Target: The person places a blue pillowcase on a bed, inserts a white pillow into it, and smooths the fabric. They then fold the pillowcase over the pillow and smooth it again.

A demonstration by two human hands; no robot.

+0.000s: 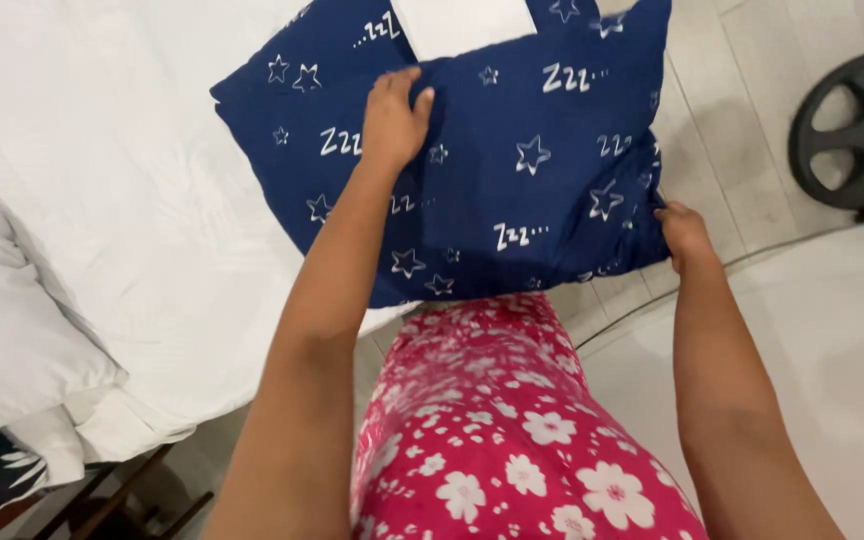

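A dark blue pillow (522,160) with white stars and letters lies partly on the white bed (132,170), its right part hanging past the bed's edge over the floor. My left hand (394,118) rests flat on the pillow's top face, fingers together. My right hand (682,232) grips the pillow's lower right corner. A white fabric piece (462,22) shows at the pillow's top edge.
A white pillow (2,330) lies on the bed at the left. My pink flowered garment (492,430) fills the lower middle. A black wheel-shaped object (852,130) sits on the tiled floor at the right, with a pale surface (832,330) below it.
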